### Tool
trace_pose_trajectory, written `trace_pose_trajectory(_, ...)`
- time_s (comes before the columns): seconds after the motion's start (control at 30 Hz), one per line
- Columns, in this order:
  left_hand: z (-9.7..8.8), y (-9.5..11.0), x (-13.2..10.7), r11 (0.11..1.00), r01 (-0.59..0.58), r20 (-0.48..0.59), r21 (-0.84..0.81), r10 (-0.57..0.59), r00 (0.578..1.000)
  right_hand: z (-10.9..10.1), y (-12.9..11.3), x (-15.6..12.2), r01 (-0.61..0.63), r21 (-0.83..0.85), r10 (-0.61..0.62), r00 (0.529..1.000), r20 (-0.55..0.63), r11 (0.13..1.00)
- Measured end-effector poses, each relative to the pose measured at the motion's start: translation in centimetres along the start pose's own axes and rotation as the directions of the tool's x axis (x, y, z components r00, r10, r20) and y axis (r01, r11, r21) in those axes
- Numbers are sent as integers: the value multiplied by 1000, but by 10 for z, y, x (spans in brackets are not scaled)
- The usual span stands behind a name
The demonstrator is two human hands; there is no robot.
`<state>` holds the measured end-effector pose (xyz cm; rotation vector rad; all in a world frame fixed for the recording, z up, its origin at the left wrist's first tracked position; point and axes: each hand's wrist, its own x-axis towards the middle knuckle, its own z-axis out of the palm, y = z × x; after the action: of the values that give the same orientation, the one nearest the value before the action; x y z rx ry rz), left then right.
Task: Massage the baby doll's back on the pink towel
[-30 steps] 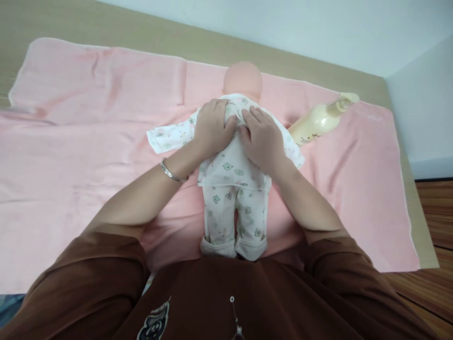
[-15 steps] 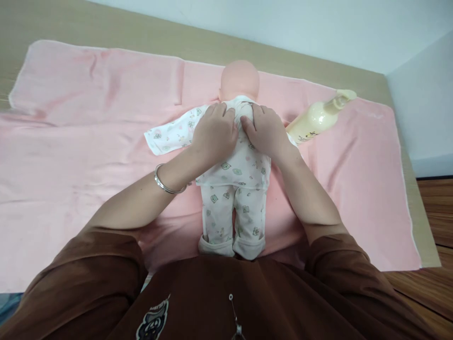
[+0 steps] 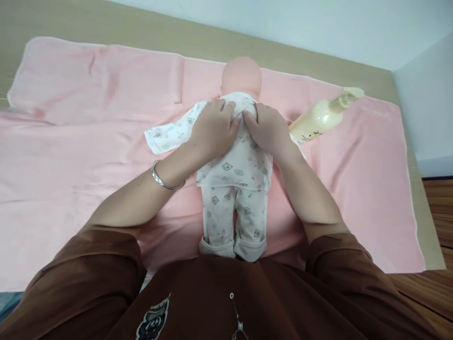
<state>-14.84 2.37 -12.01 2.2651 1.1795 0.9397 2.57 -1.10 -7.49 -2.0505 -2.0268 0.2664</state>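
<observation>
A baby doll (image 3: 235, 175) in a white printed outfit lies along the middle of a pink towel (image 3: 88, 118), its bald head (image 3: 241, 77) pointing away from me. My left hand (image 3: 212, 130) lies flat on the doll's upper body on the left. My right hand (image 3: 269, 132) lies flat on the right side. Both thumbs meet at the middle, and the fingers curve over the shoulders. One empty sleeve (image 3: 166, 136) sticks out to the left. A silver bangle (image 3: 163, 178) is on my left wrist.
A cream pump bottle (image 3: 320, 120) lies on its side on the towel, just right of my right hand. The towel covers a light wooden table (image 3: 141, 33) that meets a pale wall. Wooden floor (image 3: 437, 208) shows at the right.
Both hands have slid up the doll's body toward its shoulders and closed in, so the thumbs now touch. The doll and bottle stay in place.
</observation>
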Motion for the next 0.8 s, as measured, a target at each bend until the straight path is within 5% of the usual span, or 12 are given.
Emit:
trace_pose_trajectory(0.13, -2, 11, -4, 999, -38, 13, 34, 38, 999, 2, 0, 1, 32, -63, -32, 999, 5, 997)
trace_pose_trajectory(0.4, 6, -32, 19, 986, 163, 52, 38, -165, 985, -12, -30, -31, 116, -170, -114, 993, 21, 979)
trace_pose_trajectory(0.67, -18, 37, -5, 976, 6, 135, 220, -36, 990, -10, -2, -1, 57, -42, -54, 997, 61, 998)
trace_pose_trajectory(0.8, -18, 36, -2, 978, 56, 126, 201, -82, 989, 0, 4, -1, 138, -81, -135, 990, 33, 987)
